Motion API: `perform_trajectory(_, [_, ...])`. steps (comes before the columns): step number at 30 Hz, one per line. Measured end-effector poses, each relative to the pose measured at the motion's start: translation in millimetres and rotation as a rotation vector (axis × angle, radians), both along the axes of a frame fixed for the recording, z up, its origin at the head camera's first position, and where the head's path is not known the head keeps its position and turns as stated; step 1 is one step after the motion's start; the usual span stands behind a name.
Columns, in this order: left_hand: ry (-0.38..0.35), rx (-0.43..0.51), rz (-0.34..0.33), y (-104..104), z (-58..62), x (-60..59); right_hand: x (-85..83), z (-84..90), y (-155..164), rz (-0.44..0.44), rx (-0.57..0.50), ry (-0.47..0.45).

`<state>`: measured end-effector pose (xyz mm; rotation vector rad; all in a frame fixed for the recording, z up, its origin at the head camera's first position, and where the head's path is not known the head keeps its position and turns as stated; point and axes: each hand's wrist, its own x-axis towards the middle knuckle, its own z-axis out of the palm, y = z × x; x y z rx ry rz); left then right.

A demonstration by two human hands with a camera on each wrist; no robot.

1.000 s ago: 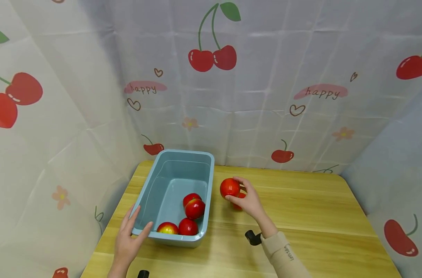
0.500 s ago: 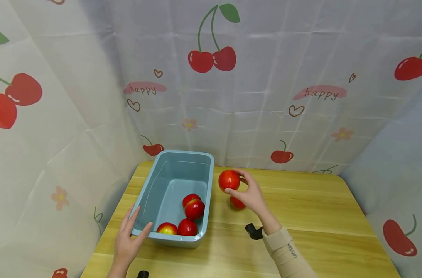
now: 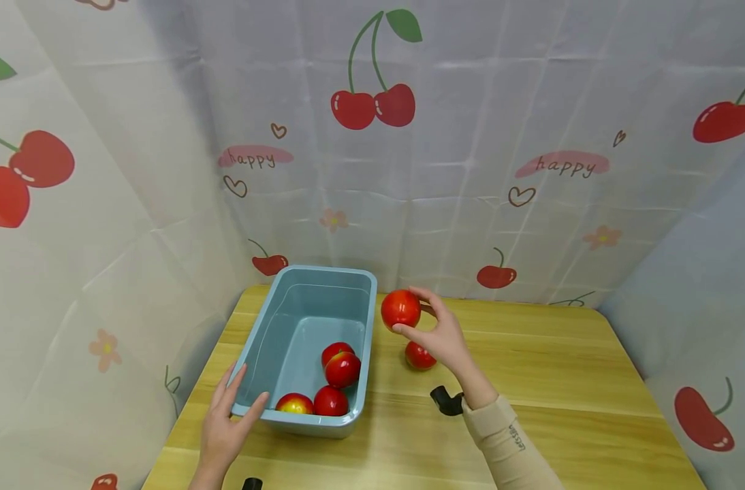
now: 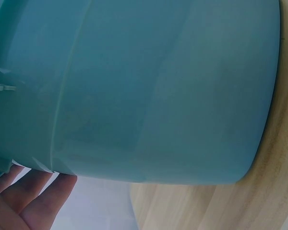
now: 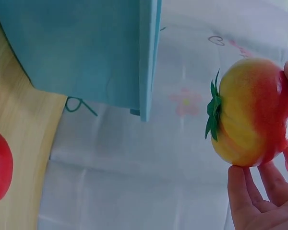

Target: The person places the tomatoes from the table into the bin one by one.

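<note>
While left hand (image 3: 225, 427) steadies bin (image 3: 268, 338), right hand (image 3: 441, 335) lifts tomato (image 3: 400, 309)

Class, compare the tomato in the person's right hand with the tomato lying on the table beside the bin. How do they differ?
The held tomato is lifted clear of the table in the right hand; the table tomato rests on the wood, untouched. The held one shows a yellow-orange side near its green stalk; the other shows only red. Both are round and glossy.
</note>
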<state>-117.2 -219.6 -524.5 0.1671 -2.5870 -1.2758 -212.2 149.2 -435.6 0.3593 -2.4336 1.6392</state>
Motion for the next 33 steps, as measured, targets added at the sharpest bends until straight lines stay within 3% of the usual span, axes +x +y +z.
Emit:
perform_trajectory(10, [-0.011, 0.001, 0.001, -0.8, 0.1, -0.4, 0.5, 12.9, -7.1, 0.029, -0.011, 0.023])
perform_trajectory(33, [-0.002, -0.002, -0.002, -0.9, -1.6, -0.8, 4.3, 17.2, -39.5, 0.104, -0.081, 0.076])
